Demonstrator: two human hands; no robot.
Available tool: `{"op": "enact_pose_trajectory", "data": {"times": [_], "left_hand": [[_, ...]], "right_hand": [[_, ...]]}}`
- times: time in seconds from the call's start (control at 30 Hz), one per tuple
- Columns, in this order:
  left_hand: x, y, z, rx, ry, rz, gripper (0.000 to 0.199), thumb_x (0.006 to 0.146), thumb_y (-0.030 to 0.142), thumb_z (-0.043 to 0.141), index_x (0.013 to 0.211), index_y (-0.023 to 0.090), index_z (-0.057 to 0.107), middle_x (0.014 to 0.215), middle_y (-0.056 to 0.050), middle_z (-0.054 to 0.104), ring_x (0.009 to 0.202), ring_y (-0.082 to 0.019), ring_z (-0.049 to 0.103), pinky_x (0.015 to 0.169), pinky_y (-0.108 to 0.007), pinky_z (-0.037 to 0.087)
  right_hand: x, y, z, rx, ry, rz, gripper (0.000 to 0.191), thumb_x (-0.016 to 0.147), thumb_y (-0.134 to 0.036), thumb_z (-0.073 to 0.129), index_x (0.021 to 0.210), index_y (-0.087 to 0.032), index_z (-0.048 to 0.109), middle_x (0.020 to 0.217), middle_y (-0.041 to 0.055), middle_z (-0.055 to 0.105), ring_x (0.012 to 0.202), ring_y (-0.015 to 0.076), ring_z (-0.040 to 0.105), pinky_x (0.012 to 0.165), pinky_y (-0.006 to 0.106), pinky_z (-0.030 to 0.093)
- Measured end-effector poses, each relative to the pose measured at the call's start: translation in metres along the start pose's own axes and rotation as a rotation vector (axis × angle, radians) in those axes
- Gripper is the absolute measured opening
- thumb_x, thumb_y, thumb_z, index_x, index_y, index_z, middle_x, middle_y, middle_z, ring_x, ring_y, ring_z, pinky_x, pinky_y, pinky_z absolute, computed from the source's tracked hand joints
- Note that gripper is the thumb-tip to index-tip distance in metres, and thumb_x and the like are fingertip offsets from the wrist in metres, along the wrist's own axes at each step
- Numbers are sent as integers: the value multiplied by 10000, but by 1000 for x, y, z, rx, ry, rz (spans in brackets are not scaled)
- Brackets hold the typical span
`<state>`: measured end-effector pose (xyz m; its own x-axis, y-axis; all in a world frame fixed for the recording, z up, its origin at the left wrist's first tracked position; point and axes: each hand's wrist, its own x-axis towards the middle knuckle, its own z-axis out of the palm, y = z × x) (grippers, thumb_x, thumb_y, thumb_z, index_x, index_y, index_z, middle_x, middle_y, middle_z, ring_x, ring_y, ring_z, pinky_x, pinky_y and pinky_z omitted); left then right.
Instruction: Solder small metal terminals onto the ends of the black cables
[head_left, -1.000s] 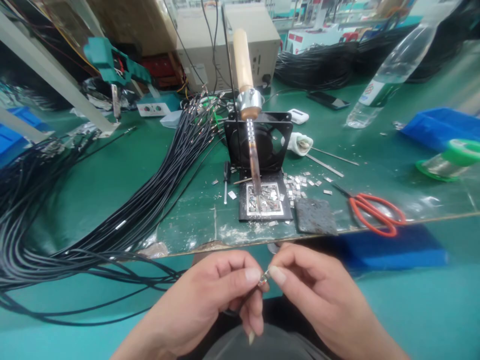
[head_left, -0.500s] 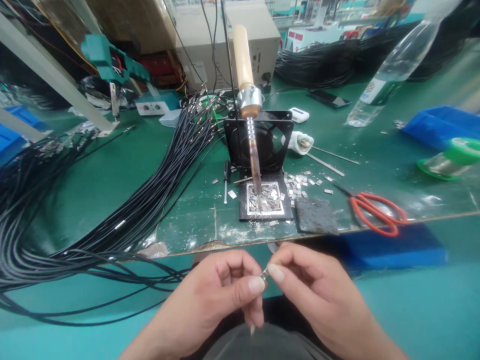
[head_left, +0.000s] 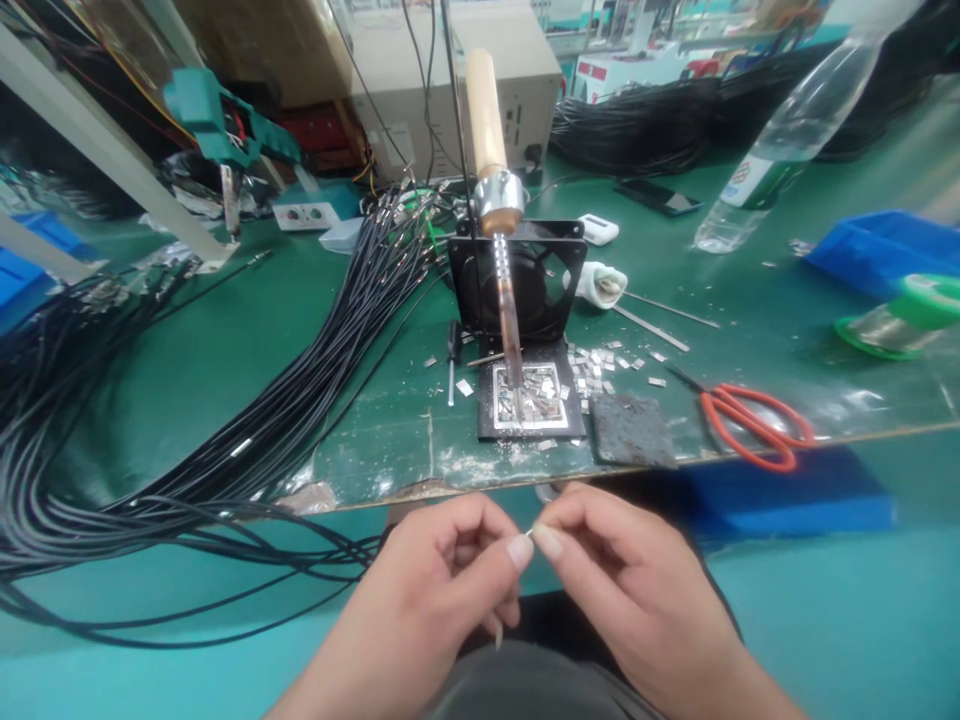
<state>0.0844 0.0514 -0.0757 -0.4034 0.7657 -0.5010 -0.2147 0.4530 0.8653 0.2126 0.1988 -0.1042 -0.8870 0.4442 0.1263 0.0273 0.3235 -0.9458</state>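
Observation:
My left hand (head_left: 452, 583) and my right hand (head_left: 628, 572) meet just off the bench's front edge, thumbs and forefingers pinched close together. Between their tips shows a sliver of a small metal piece (head_left: 529, 533); the fingers hide most of it. Beyond them, a soldering iron (head_left: 507, 310) with a wooden handle points down over a black plate (head_left: 486, 405) bearing a white square frame (head_left: 556, 425) of small metal bits. A grey block (head_left: 634, 432) lies right of the plate. Loose silvery pieces (head_left: 596, 368) are scattered beside it.
Black cables (head_left: 300, 390) spread over the left side and hang past the edge. Behind the iron stands a fan (head_left: 469, 285). Red-handled scissors (head_left: 757, 425), a solder spool (head_left: 885, 325), a blue bin (head_left: 877, 250) and a plastic bottle (head_left: 791, 130) occupy the right. A screwdriver (head_left: 452, 360) lies left of the plate.
Both thumbs have come closer together, and less of the small metal piece shows between them. My left hand has shifted slightly to the right. The things on the bench have not moved.

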Motion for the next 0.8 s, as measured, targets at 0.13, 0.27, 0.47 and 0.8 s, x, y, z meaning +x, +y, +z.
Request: {"op": "enact_pose_trajectory", "data": {"times": [0.13,0.27,0.47,0.8], "left_hand": [[4,-4,-3,-148,-90,-3,459,981,579,658,824,149,627,681,-33,676,624,-128,597,653,-250,488],[6,-7,-3,-181,-94,9,519,1002,617,612,789,144,608,679,-45,675,620,-122,592,652,-245,481],[7,-6,-3,-124,-84,-11,406,964,531,688,833,151,627,685,-26,679,628,-132,603,642,-249,488],[5,-2,-3,-218,-95,-51,319,922,436,701,803,152,617,648,-22,652,612,-136,601,643,-254,476]], "right_hand": [[-1,5,3,15,0,27,243,1023,-289,590,817,-202,686,705,-26,620,620,81,539,581,179,433],[-2,8,6,51,17,52,242,1019,-300,601,818,-204,694,704,-19,632,614,89,543,572,195,426],[2,0,3,29,-28,89,262,1009,-311,590,796,-188,682,692,-17,615,606,85,524,570,185,432],[2,-1,2,69,-27,101,250,985,-305,607,789,-188,710,691,-16,646,598,78,549,568,178,436]]}}
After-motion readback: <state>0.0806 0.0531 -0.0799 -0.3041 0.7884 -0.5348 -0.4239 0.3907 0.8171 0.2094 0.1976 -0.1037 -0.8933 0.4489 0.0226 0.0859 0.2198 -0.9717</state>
